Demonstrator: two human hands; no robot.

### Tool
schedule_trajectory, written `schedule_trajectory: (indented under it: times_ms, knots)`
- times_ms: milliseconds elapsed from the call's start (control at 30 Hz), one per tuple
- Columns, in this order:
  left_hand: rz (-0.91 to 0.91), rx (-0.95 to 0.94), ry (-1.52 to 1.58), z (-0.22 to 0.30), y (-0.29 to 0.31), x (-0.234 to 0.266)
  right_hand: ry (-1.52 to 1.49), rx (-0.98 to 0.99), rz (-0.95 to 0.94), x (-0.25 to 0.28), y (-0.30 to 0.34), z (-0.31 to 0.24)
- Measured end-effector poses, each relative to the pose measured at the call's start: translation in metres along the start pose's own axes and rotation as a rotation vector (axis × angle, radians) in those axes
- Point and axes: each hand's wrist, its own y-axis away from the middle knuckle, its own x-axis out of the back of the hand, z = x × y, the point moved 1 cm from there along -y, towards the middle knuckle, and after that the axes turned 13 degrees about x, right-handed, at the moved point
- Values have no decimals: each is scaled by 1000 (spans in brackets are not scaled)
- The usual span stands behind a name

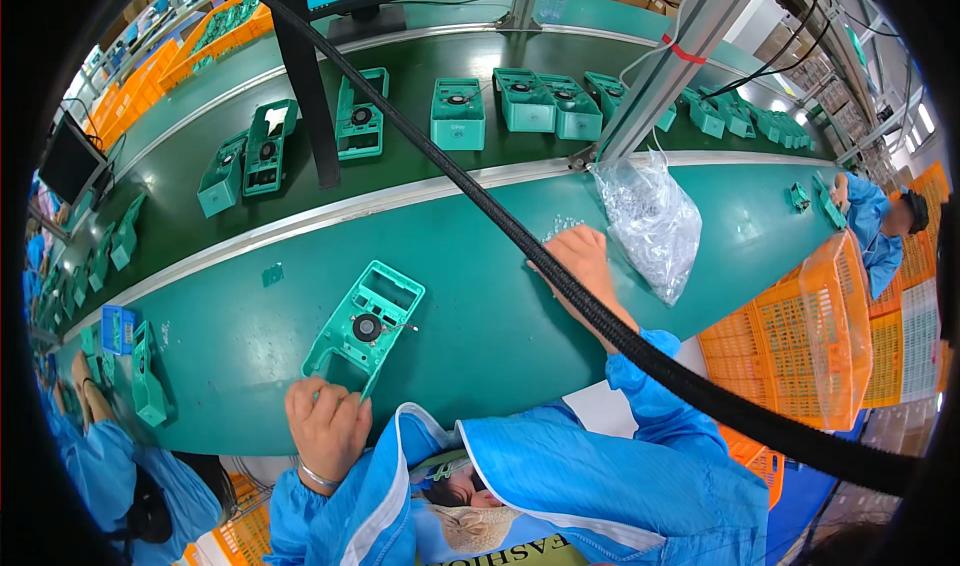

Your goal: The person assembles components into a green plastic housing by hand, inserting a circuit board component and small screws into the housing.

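Note:
My left hand [326, 428] is closed around the near end of a green plastic housing [345, 351], which lies tilted on the green worktop. A round black speaker [366, 327] sits in the housing's middle, and a thin lead sticks out at its right side. Farther off to the right, my right hand [582, 266] rests low over the worktop with its fingers curled down beside small clear pieces [568, 224]. Its fingertips are hidden, so what they pinch, if anything, cannot be made out. Just right of that hand lies a clear plastic bag [655, 228] full of small pieces.
Beyond a metal rail, a dark green conveyor [400, 181] carries several green housings [457, 116]. A thick black cable [480, 196] crosses the view, partly over my right hand. Orange crates [790, 336] stand at the right. Co-workers sit at both sides [875, 226].

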Motion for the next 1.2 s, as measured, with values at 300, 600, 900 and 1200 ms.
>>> schedule_trajectory:
  times_ms: [300,600,900,1200]
  knots:
    - [-11,-3,12,-4,-1,-2,53,-95,-25,19,16,18]
    - [-21,-11,32,-5,-2,-2,79,-59,-494,22,24,-14]
    - [-20,0,-5,-2,-1,-2,80,76,-444,2,8,-16]
    - [-49,7,-35,-4,0,0,-7,104,-458,-2,11,-41]
